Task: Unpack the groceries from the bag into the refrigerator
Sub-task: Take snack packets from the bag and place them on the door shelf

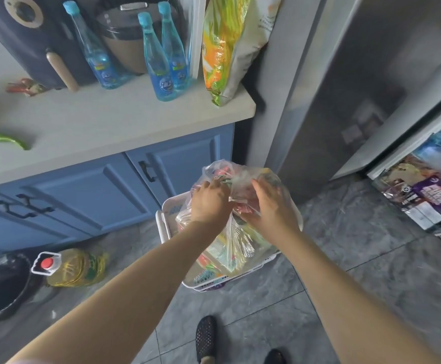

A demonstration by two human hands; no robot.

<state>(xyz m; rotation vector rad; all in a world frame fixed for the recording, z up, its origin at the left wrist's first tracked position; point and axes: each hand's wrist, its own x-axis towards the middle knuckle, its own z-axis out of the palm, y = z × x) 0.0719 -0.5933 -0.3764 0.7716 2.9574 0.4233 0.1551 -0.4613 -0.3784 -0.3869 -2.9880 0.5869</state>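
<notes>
Bag: clear plastic, full of coloured packets, standing in a white basket on the floor; contents not yet removed. Its neck was gathered at the top, between both hands.

Left hand: fingers curled into the bunched plastic at the bag's mouth, gripping it. Right hand: fingers likewise curled on the plastic just beside the left. Judged purpose: the two hands worked at the neck together to undo or spread it, so that the groceries could be reached.

Fridge: grey, tall, just right of the bag. A lower drawer stood pulled out at far right, already holding packets; probably left open to receive goods.

Counter: pale top over blue cabinets, to the left. On it stood three blue bottles, a dark cooker, a dark appliance, a corn-printed pack leaning at the edge, and a green pepper.

Floor: grey marbled tile. An oil jug and a black-lined bin stood at left. Two dark shoes showed at the bottom.
</notes>
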